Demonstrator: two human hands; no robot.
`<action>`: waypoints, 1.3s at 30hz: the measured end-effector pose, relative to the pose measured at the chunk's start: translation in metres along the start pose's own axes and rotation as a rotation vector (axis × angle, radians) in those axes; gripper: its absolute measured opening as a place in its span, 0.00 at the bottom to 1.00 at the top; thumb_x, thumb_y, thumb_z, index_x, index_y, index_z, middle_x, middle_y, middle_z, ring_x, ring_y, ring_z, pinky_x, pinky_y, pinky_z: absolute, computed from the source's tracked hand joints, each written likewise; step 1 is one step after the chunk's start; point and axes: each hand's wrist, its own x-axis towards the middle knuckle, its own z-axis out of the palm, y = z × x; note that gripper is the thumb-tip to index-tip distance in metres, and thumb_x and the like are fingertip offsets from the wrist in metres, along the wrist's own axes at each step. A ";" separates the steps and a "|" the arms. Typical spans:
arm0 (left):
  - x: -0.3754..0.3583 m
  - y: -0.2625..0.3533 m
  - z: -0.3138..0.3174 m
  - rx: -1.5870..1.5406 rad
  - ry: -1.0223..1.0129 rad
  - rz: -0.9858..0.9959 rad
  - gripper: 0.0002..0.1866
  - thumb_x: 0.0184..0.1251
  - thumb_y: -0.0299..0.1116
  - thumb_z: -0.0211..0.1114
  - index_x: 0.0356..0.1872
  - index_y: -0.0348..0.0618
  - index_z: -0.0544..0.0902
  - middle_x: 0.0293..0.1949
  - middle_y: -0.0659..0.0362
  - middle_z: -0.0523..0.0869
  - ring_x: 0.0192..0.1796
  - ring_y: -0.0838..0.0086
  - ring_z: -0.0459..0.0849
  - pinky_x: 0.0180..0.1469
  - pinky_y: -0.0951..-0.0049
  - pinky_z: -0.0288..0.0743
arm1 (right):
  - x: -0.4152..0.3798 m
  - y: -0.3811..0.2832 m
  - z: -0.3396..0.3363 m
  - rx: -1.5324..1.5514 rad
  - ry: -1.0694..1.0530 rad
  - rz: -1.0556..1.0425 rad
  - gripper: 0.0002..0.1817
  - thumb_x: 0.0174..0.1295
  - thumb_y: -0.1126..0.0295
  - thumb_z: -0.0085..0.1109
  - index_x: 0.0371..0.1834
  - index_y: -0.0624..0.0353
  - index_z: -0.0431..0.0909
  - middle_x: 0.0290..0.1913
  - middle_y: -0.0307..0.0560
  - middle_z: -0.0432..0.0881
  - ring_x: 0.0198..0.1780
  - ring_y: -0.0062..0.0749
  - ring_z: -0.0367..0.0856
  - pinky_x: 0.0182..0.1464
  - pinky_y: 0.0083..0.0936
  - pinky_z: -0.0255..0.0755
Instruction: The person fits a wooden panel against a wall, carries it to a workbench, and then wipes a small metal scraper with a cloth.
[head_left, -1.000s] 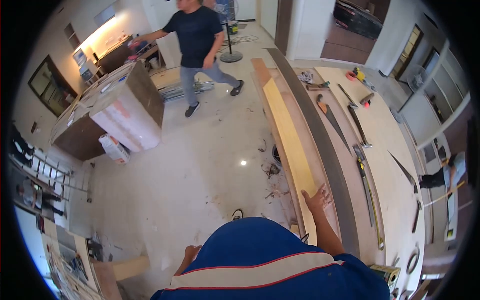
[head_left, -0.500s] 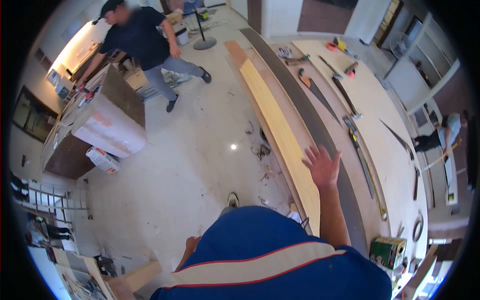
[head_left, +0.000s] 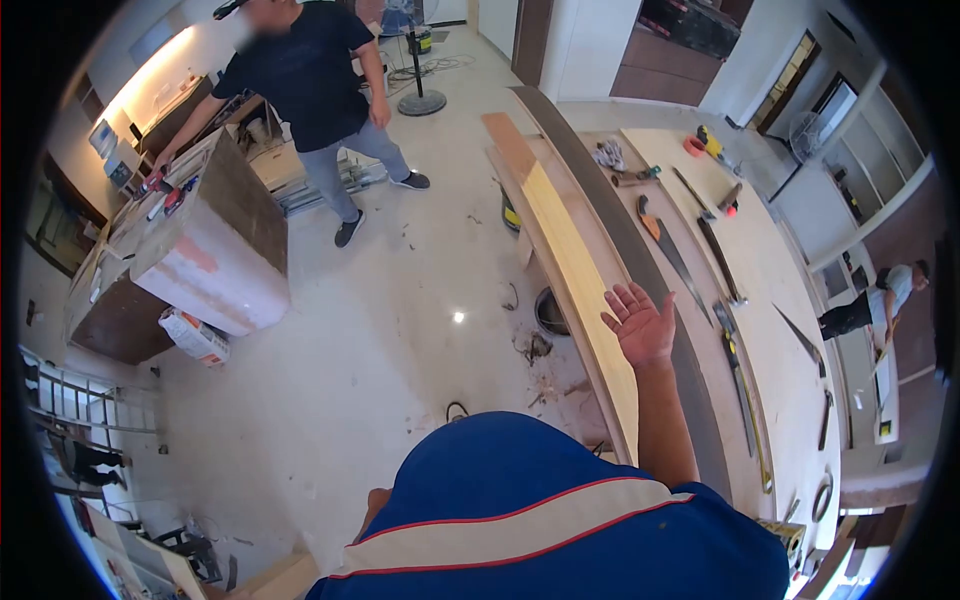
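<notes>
My right hand (head_left: 640, 328) is open, palm up and fingers spread, with nothing in it. It overlaps the edge between a pale yellow wood board (head_left: 570, 255) and a long dark strip (head_left: 640, 220) on the workbench. Nearest to its right lie a handsaw (head_left: 675, 250) with an orange-and-black handle and a yellow-and-black level-like tool (head_left: 735, 365). Only a small patch of my left arm shows beside my blue shirt; the left hand itself is hidden by my body.
A claw hammer (head_left: 722, 262), a tape roll (head_left: 822, 497) and other tools lie on the pale sheet (head_left: 790, 400). A person (head_left: 310, 90) stands at a box-like cabinet (head_left: 225, 240), far left. Another person (head_left: 890, 300) works at right. Debris (head_left: 535, 347) litters the floor.
My view has shifted, so the bench and tools sit lower in it. My right hand has turned its palm upward with the fingers still spread. Less of my left arm shows.
</notes>
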 end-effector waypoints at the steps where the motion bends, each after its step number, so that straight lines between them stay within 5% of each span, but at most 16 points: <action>1: 0.012 -0.002 -0.014 0.053 0.010 0.047 0.16 0.76 0.45 0.53 0.35 0.50 0.85 0.30 0.47 0.87 0.30 0.52 0.86 0.31 0.50 0.78 | 0.016 0.004 0.005 -0.026 0.034 -0.009 0.44 0.69 0.29 0.40 0.67 0.61 0.67 0.64 0.56 0.76 0.64 0.50 0.76 0.62 0.53 0.69; 6: 0.069 -0.027 -0.090 0.129 -0.091 0.110 0.16 0.74 0.44 0.57 0.35 0.45 0.86 0.28 0.49 0.87 0.27 0.56 0.86 0.26 0.54 0.77 | 0.088 0.012 0.028 -0.159 0.156 -0.098 0.36 0.71 0.33 0.44 0.61 0.56 0.72 0.60 0.50 0.78 0.60 0.44 0.78 0.57 0.48 0.70; 9: 0.100 -0.018 -0.133 -0.530 -0.093 -0.301 0.18 0.67 0.44 0.67 0.40 0.36 0.84 0.26 0.54 0.84 0.27 0.64 0.86 0.23 0.62 0.76 | 0.124 0.015 0.027 -0.265 0.233 -0.109 0.37 0.70 0.34 0.47 0.65 0.57 0.68 0.59 0.47 0.77 0.59 0.41 0.77 0.55 0.44 0.69; 12: 0.131 -0.025 -0.160 -0.754 -0.092 -0.433 0.23 0.64 0.46 0.72 0.43 0.33 0.83 0.28 0.54 0.85 0.27 0.65 0.86 0.23 0.64 0.75 | 0.167 0.014 0.018 -0.381 0.314 -0.160 0.35 0.70 0.38 0.52 0.66 0.56 0.69 0.55 0.45 0.79 0.55 0.37 0.79 0.52 0.41 0.69; 16: 0.184 -0.032 -0.172 -0.658 -0.154 -0.424 0.22 0.65 0.47 0.71 0.44 0.33 0.84 0.27 0.54 0.85 0.28 0.65 0.86 0.24 0.64 0.76 | 0.256 -0.004 -0.025 -0.465 0.422 -0.175 0.24 0.69 0.47 0.57 0.58 0.53 0.73 0.50 0.42 0.83 0.50 0.35 0.82 0.48 0.41 0.71; 19: 0.221 -0.047 -0.170 -0.292 -0.121 -0.233 0.21 0.65 0.47 0.71 0.40 0.34 0.85 0.25 0.54 0.86 0.27 0.67 0.86 0.25 0.64 0.78 | 0.328 -0.032 -0.029 -0.648 0.511 -0.178 0.21 0.68 0.48 0.58 0.50 0.54 0.77 0.45 0.40 0.84 0.44 0.33 0.82 0.43 0.39 0.72; 22: 0.249 -0.049 -0.205 0.022 -0.044 -0.055 0.20 0.65 0.46 0.71 0.37 0.34 0.85 0.24 0.54 0.87 0.26 0.67 0.86 0.27 0.64 0.78 | 0.423 -0.046 -0.044 -0.757 0.637 -0.392 0.24 0.67 0.48 0.60 0.48 0.61 0.80 0.41 0.45 0.85 0.39 0.40 0.83 0.40 0.38 0.75; 25: 0.272 -0.047 -0.272 0.178 0.023 0.070 0.20 0.65 0.46 0.71 0.36 0.34 0.85 0.23 0.54 0.87 0.26 0.68 0.86 0.27 0.65 0.79 | 0.517 -0.076 -0.053 -1.276 0.654 -0.313 0.28 0.65 0.49 0.61 0.54 0.65 0.80 0.46 0.56 0.85 0.48 0.49 0.84 0.49 0.39 0.78; 28: 0.300 -0.033 -0.350 0.320 0.117 0.160 0.19 0.65 0.45 0.71 0.34 0.35 0.85 0.23 0.54 0.87 0.26 0.68 0.86 0.28 0.65 0.79 | 0.605 -0.065 -0.069 -1.501 0.865 -0.460 0.33 0.64 0.49 0.61 0.63 0.65 0.76 0.53 0.66 0.83 0.59 0.58 0.80 0.59 0.37 0.76; 29: 0.311 -0.029 -0.373 0.312 0.137 0.137 0.19 0.65 0.45 0.71 0.34 0.35 0.85 0.23 0.54 0.87 0.25 0.68 0.86 0.29 0.65 0.79 | 0.624 -0.075 -0.061 -1.617 0.835 -0.281 0.37 0.61 0.51 0.62 0.69 0.66 0.72 0.61 0.78 0.76 0.66 0.63 0.76 0.66 0.44 0.71; 30: 0.325 -0.022 -0.395 0.272 0.147 0.076 0.19 0.65 0.45 0.71 0.33 0.35 0.85 0.23 0.54 0.87 0.25 0.68 0.86 0.29 0.65 0.79 | 0.651 -0.070 -0.080 -1.779 0.821 -0.322 0.38 0.61 0.52 0.62 0.70 0.66 0.70 0.63 0.78 0.73 0.67 0.62 0.74 0.67 0.45 0.70; 32: 0.356 -0.010 -0.437 -0.292 0.070 -0.277 0.20 0.65 0.42 0.71 0.40 0.30 0.84 0.29 0.51 0.88 0.32 0.69 0.87 0.32 0.67 0.81 | 0.694 -0.055 -0.138 -2.108 0.786 -0.410 0.39 0.60 0.54 0.63 0.72 0.66 0.67 0.68 0.77 0.68 0.69 0.61 0.72 0.69 0.45 0.68; 33: 0.372 -0.007 -0.456 -0.541 0.102 -0.463 0.21 0.64 0.41 0.71 0.43 0.28 0.83 0.32 0.50 0.88 0.35 0.69 0.88 0.34 0.67 0.82 | 0.671 -0.064 -0.084 -1.920 0.837 -0.234 0.39 0.59 0.59 0.61 0.74 0.60 0.64 0.75 0.72 0.60 0.72 0.60 0.68 0.69 0.46 0.68; 36: 0.413 0.028 -0.499 -0.794 0.197 -0.595 0.24 0.63 0.39 0.72 0.49 0.24 0.81 0.40 0.48 0.88 0.37 0.68 0.87 0.37 0.68 0.83 | 0.670 -0.074 -0.066 -1.876 0.904 0.007 0.31 0.59 0.64 0.59 0.69 0.55 0.73 0.70 0.66 0.71 0.66 0.59 0.76 0.64 0.47 0.72; 39: 0.445 0.078 -0.537 -0.862 0.173 -0.589 0.25 0.64 0.37 0.71 0.52 0.24 0.81 0.41 0.47 0.88 0.37 0.67 0.87 0.40 0.68 0.83 | 0.677 -0.081 -0.106 -1.912 0.901 -0.099 0.24 0.58 0.68 0.57 0.60 0.53 0.80 0.57 0.57 0.84 0.55 0.59 0.83 0.57 0.46 0.77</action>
